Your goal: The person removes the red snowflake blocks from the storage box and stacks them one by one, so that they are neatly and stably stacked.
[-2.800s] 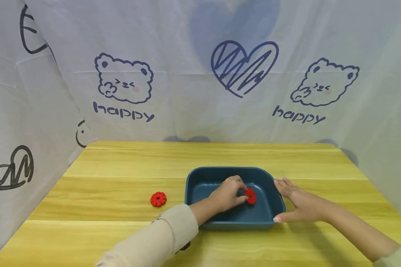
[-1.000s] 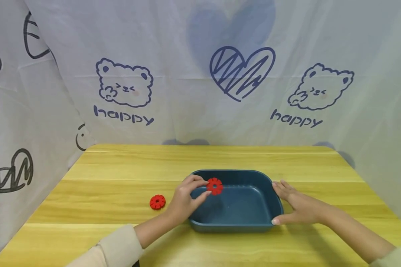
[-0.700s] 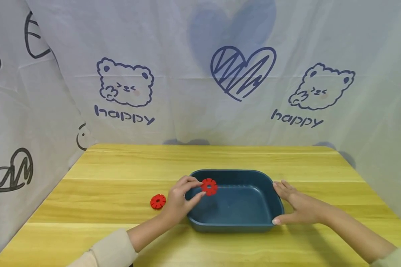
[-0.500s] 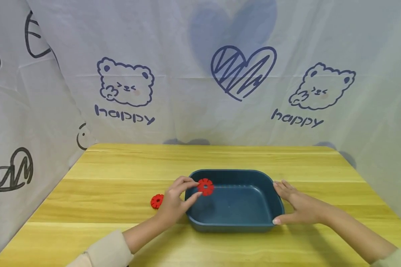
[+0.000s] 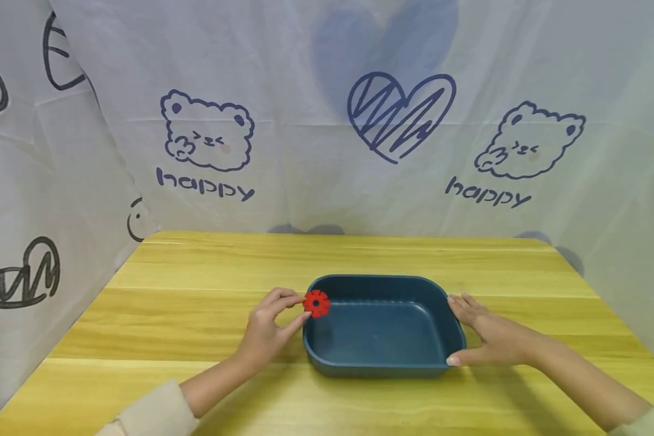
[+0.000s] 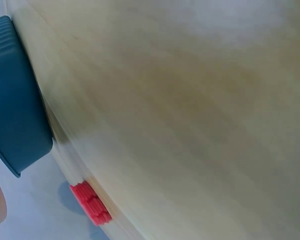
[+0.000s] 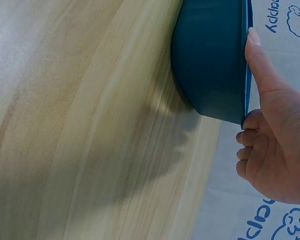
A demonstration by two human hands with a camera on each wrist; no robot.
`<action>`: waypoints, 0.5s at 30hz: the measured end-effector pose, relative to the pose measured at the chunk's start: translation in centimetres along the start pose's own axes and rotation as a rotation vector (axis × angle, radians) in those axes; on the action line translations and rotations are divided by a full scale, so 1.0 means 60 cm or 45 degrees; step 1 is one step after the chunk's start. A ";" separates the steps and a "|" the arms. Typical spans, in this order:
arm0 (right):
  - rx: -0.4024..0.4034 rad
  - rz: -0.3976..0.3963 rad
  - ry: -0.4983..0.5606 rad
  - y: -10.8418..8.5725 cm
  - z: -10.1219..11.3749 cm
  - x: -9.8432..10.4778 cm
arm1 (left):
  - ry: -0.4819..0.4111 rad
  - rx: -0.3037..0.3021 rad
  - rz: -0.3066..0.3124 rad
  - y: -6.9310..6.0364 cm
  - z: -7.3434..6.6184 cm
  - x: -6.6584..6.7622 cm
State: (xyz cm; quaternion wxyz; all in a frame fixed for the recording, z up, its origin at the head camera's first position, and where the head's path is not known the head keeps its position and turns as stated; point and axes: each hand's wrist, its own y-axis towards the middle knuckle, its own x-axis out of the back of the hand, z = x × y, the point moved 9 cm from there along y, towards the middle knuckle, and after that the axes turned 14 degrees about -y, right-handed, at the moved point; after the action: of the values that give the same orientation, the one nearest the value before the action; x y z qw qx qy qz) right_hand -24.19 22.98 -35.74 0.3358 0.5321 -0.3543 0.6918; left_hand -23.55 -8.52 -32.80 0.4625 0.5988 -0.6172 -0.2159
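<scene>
My left hand (image 5: 267, 327) pinches a red slotted building disc (image 5: 317, 304) between thumb and fingers, over the left rim of a dark blue rectangular tub (image 5: 381, 366). In the head view the tub's inside shows no discs. At the tub's right end my right hand (image 5: 487, 333) rests against it, thumb near the front corner and fingers along the side wall. The right wrist view shows that thumb lying along the tub's rim (image 7: 245, 75). More red slotted discs (image 6: 91, 203) lie on the table, edge-on and apparently stacked, mostly hidden behind my left hand in the head view.
The tub stands on a yellow wood-grain table (image 5: 196, 260). Behind the table hangs a pale curtain (image 5: 300, 157) with bear, heart and "happy" drawings. Another hanging cloth (image 5: 22, 181) borders the left side.
My left hand has lifted the red disc from inside the tub and carried it left to the left rim. It now covers the discs on the table. My right hand stays at the tub's end.
</scene>
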 end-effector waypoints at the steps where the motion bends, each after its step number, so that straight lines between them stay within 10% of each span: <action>1: -0.001 0.001 0.001 0.000 0.000 0.000 | 0.004 -0.001 -0.001 -0.001 0.001 0.003; 15: -0.004 -0.002 -0.015 0.000 -0.001 0.000 | 0.070 0.177 -0.080 -0.027 0.034 0.062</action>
State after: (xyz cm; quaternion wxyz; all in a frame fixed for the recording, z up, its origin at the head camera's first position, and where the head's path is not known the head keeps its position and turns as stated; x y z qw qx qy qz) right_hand -24.22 23.01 -35.77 0.3351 0.5359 -0.3569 0.6879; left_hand -23.79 -12.90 -33.96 0.4297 0.6542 -0.5987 -0.1702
